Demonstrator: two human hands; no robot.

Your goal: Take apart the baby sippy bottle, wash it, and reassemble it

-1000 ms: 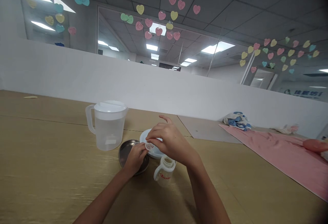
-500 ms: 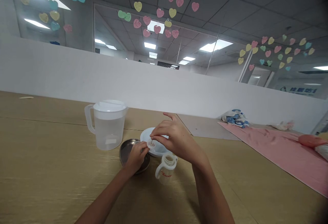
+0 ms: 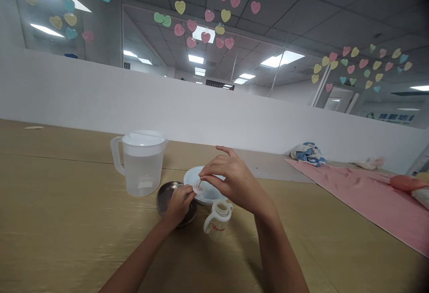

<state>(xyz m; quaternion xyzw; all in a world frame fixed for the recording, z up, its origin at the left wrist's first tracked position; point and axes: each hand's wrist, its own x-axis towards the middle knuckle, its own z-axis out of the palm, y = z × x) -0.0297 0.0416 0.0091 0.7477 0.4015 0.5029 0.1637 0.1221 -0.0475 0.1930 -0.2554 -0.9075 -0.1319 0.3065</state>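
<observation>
In the head view my left hand (image 3: 179, 206) is closed on the edge of a small translucent round cap (image 3: 198, 187), its hollow side tilted up. My right hand (image 3: 231, 179) comes in from the right, thumb and forefinger pinching a thin stick (image 3: 200, 183) whose lower end reaches into the cap. What the stick's tip is like is too small to tell. Just below my right hand stands an open clear baby bottle (image 3: 221, 219) with white handles and red lettering. Under my left hand lies a dark metal bowl (image 3: 163, 194), and behind both hands sits a pale blue-white basin (image 3: 191, 176).
A lidded translucent pitcher (image 3: 142, 168) with clear liquid stands left of the bowl. Rightwards lie a pink cloth (image 3: 351, 190) and a crumpled blue-and-white cloth (image 3: 307, 154). A low white wall (image 3: 217, 119) borders the brown table (image 3: 77, 221) at the back.
My right hand has shifted slightly right and up, and more of the thin stick shows above the cap. My left hand and the cap are almost unmoved.
</observation>
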